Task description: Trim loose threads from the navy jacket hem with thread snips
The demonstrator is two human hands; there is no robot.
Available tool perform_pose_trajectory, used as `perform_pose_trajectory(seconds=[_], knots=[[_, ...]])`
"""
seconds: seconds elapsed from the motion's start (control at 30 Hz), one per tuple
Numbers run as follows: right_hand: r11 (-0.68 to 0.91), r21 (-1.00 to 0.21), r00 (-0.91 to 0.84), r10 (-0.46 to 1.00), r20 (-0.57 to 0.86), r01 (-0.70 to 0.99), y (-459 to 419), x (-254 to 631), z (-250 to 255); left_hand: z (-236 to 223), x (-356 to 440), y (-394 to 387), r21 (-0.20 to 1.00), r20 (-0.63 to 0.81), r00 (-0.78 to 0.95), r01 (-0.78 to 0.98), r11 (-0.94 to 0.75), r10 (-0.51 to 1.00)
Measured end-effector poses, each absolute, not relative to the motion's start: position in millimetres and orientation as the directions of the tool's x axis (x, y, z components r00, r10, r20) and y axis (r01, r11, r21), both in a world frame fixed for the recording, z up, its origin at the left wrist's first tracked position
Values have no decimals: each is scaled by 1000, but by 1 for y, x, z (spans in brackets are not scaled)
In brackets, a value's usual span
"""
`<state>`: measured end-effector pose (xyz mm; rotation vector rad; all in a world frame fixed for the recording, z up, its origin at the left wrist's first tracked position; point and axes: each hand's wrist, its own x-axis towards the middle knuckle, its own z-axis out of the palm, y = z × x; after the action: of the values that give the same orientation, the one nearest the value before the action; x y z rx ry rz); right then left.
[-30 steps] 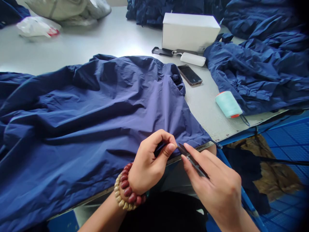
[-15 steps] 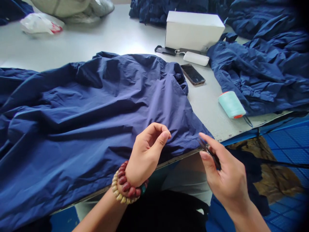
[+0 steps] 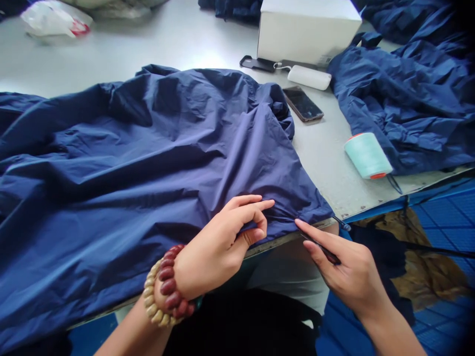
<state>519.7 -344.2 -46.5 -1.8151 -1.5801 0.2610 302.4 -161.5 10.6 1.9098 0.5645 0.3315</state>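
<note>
A navy garment (image 3: pixel 178 158) lies spread in folds along the front edge of the table. Over its near hem is my left hand (image 3: pixel 222 242), with a red and a beige bead bracelet on the wrist. Its thumb and bent index finger meet in a pinch, while two other fingers stretch over the cloth; what is in the pinch is hidden. My right hand (image 3: pixel 345 267) is closed around dark thread snips (image 3: pixel 321 248), mostly covered by the palm. Its index fingertip touches the hem. A dark cord end (image 3: pixel 342 223) sticks out at the garment's right corner.
Right of the garment lie a phone (image 3: pixel 303 104), a white power bank (image 3: pixel 309 77) and a mint thread spool (image 3: pixel 368 155). Behind them stands a white box (image 3: pixel 308 34). More navy cloth (image 3: pixel 408 104) covers the right side. A plastic bag (image 3: pixel 55 20) sits far left.
My left hand has come down onto the hem, turning over and stretching some fingers. My right hand has tilted the snips down and moved its fingertip to the hem. The view has shifted slightly.
</note>
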Motion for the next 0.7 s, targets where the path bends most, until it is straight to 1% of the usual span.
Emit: perform_pose_trajectory(seconds=[0.07,0.17,0.23,0.3,0.37,0.43,0.5,0.53,0.6,0.7], knots=[[-33,-646,263,928,263,763,-345,519,-48,11,303,-162,928,-41,841,232,-291,540],[-69,-654,300,921,248,754,-344,516,-45,11,304,-162,944,-53,827,224,-241,560],[-83,-644,337,898,283,761,-342,512,-39,12,304,-163,956,-65,814,216,-197,578],[-64,-627,363,859,361,776,-339,508,-31,12,305,-163,970,-74,796,197,-141,601],[-9,-632,374,812,448,775,-334,503,-25,12,305,-164,982,-85,782,172,-82,618],[89,-670,389,755,528,737,-327,500,-20,11,305,-164,989,-93,775,147,-34,625],[201,-700,374,728,575,685,-317,500,-19,11,305,-164,992,-100,769,130,-1,631],[244,-703,344,737,582,668,-312,501,-19,11,305,-164,993,-100,765,122,9,636],[267,-704,273,787,553,658,-302,503,-21,11,305,-164,994,-100,754,107,29,649],[216,-719,229,854,468,661,-293,508,-28,10,304,-165,994,-106,732,93,55,673]])
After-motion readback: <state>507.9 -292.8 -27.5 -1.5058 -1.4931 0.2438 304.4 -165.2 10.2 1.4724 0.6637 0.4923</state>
